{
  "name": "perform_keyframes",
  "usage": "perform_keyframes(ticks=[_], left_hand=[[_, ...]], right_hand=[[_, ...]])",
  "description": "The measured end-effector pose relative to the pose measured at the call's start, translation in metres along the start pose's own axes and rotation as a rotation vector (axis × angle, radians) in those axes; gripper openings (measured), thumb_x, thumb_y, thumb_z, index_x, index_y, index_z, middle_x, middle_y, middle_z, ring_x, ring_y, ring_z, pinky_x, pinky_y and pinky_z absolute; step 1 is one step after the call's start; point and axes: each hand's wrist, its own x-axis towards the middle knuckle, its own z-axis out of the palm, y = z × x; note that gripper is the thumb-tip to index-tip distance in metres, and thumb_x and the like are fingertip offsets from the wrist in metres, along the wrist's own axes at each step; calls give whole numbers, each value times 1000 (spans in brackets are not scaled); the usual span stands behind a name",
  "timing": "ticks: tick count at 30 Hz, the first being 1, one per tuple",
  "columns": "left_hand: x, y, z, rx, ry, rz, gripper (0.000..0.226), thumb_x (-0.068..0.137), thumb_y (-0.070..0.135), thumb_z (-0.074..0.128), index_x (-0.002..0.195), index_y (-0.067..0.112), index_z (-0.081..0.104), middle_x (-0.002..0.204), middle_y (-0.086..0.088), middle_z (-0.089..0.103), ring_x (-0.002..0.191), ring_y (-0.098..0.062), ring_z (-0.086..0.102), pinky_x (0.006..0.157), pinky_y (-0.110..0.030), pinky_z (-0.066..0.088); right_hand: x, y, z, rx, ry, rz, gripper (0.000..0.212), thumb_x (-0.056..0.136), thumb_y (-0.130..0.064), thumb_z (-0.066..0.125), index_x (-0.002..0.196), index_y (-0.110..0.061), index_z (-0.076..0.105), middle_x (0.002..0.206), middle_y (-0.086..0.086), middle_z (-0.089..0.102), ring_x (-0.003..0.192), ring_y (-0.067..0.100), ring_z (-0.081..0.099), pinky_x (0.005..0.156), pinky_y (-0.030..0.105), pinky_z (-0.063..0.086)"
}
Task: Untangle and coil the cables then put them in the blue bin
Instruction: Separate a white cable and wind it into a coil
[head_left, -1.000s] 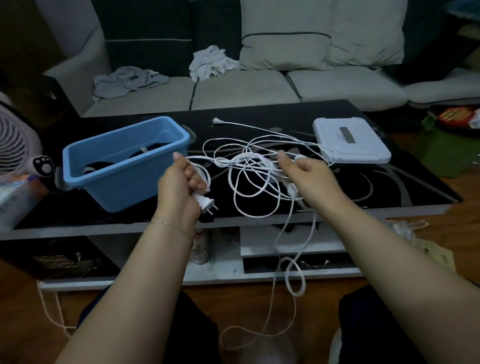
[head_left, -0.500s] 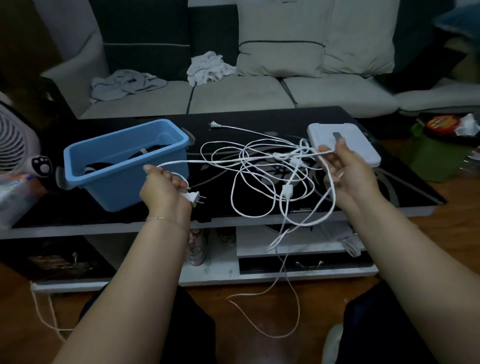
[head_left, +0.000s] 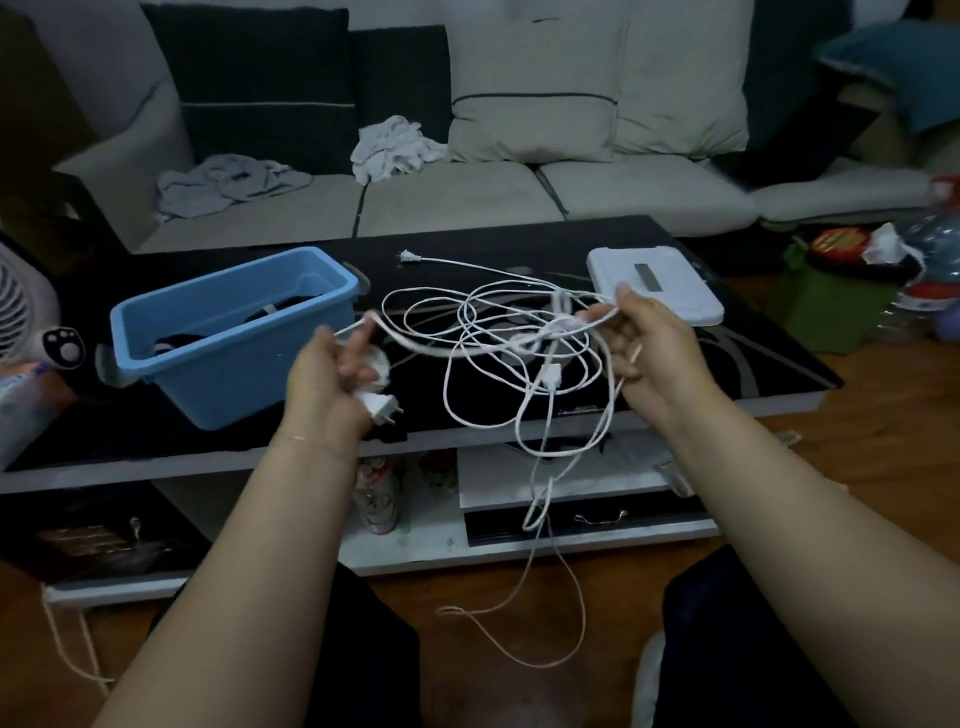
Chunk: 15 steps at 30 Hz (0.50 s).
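A tangle of white cables (head_left: 498, 332) lies on the black glass table (head_left: 727, 374), with loops hanging over the front edge down to the floor. My left hand (head_left: 327, 384) grips a small coil of cable, and a white two-pin plug (head_left: 382, 407) sticks out below the fist. My right hand (head_left: 652, 348) pinches a cable strand that runs across to my left hand. The blue bin (head_left: 234, 332) stands on the table to the left of my left hand and holds something dark. Another plug end (head_left: 407, 255) lies at the back of the table.
A white flat box (head_left: 654, 291) sits on the table just behind my right hand. A sofa with cushions and crumpled cloths is beyond the table. A fan (head_left: 21, 312) stands at the left, a green container (head_left: 831, 306) at the right, and shelves under the table.
My left hand has wound more cable into its grip and risen. The strand between both hands has swung upward, and the hanging loops have been drawn higher off the floor.
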Motion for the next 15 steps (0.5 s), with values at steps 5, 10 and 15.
perform_keyframes(ticks=[5, 10, 15], left_hand=[[4, 5, -18, -183, 217, 64, 35, 104, 29, 38, 94, 11, 66, 50, 8, 37, 36, -6, 26, 43, -10, 27], [2, 2, -12, 146, 123, 239, 27, 101, 28, 48, 76, 18, 45, 54, 6, 43, 33, -4, 26, 35, -15, 25], [-15, -29, -3, 1255, -180, 394, 31, 98, 37, 52, 77, 14, 55, 54, 0, 67, 33, -6, 36, 39, -19, 31]], right_hand=[[6, -6, -18, 170, 251, -8, 12, 98, -24, 52, 93, -14, 49, 50, -7, 53, 56, 4, 65, 30, 14, 19], [-1, -11, -17, -33, 308, -92, 23, 99, -26, 52, 81, -15, 44, 55, -3, 48, 50, 6, 59, 35, 16, 23], [-15, -3, -4, -302, 131, -64, 28, 98, -24, 52, 75, -15, 41, 58, 1, 49, 53, 13, 66, 33, 17, 22]])
